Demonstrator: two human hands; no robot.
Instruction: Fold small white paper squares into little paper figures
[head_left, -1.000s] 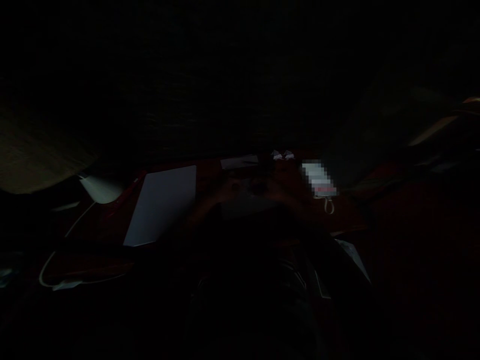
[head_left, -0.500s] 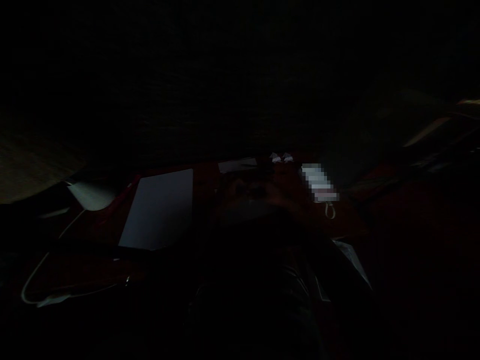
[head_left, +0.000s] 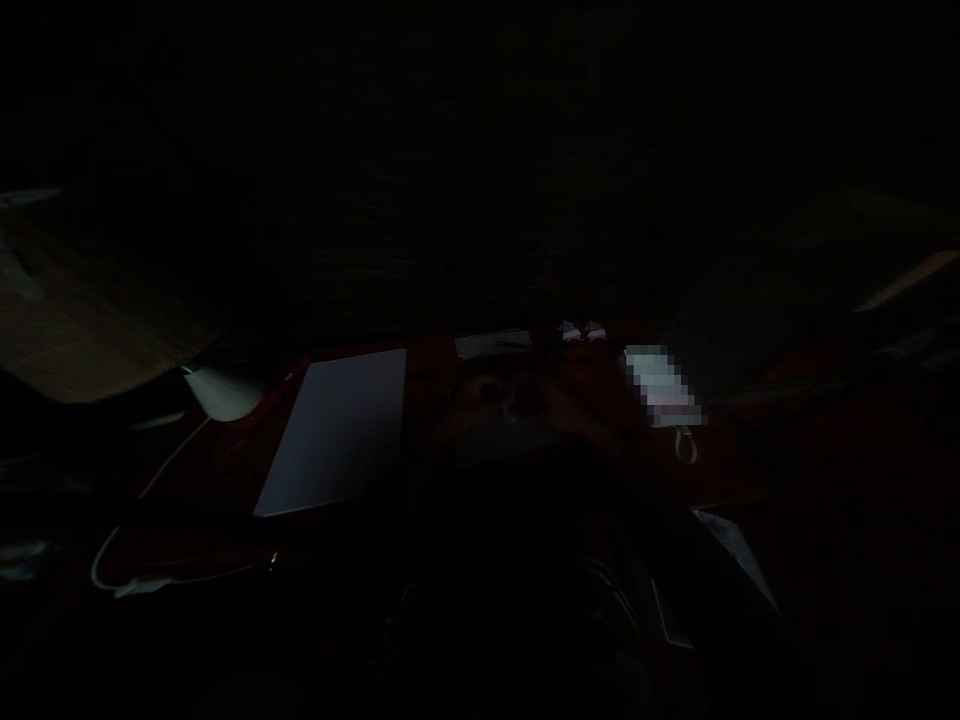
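Observation:
The scene is very dark and the hands are barely visible. My left hand is over the middle of the reddish-brown table, its fingers curled in. Close to its right, my right hand reaches in with its fingers bent toward the same spot. A small dark thing with a faint glint is between the two hands; its kind cannot be made out. Under them lies a dim greyish sheet. Just beyond the hands is a pale flat piece with thin dark strips across it.
A large pale sheet lies to the left, beside a white cone-shaped thing and a pale cord. Two small crumpled whitish pieces sit at the back. A blurred white pack with a loop is at right.
The view has shifted, so things on the table appear slightly farther right and mostly lower. Both hands stay together at the same place over the sheet, the glint between them now clearer.

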